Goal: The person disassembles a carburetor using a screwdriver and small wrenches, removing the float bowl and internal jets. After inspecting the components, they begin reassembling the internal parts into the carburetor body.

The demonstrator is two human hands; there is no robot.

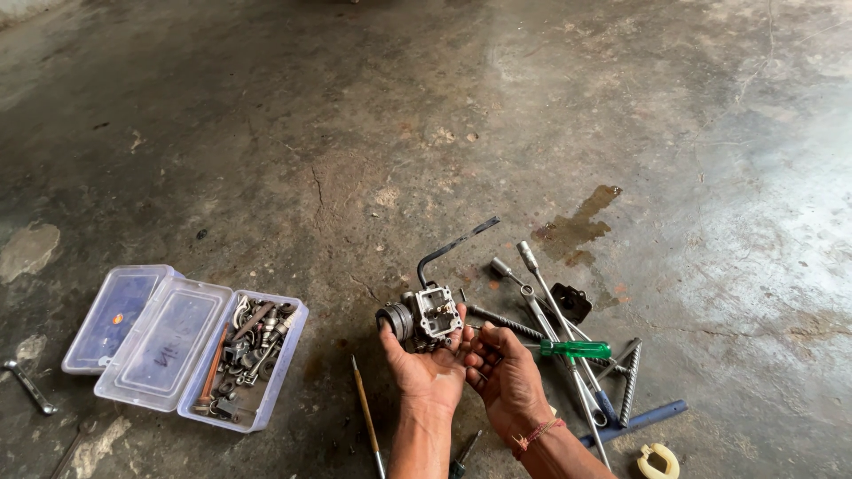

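My left hand [426,365] holds a small grey metal carburettor [424,315] up over the concrete floor, its open square face turned toward me. A thin black bent tube [453,246] rises from its top. My right hand [506,377], with a red thread at the wrist, is cupped just to the right of it, fingertips touching the carburettor's lower edge. Whether anything small lies in the right palm I cannot tell.
A pile of tools lies at the right: a green-handled screwdriver [577,349], long socket wrenches [555,306], a blue bar [639,420]. An open clear plastic box [200,359] of small metal parts sits at the left. A spanner [29,387] lies far left.
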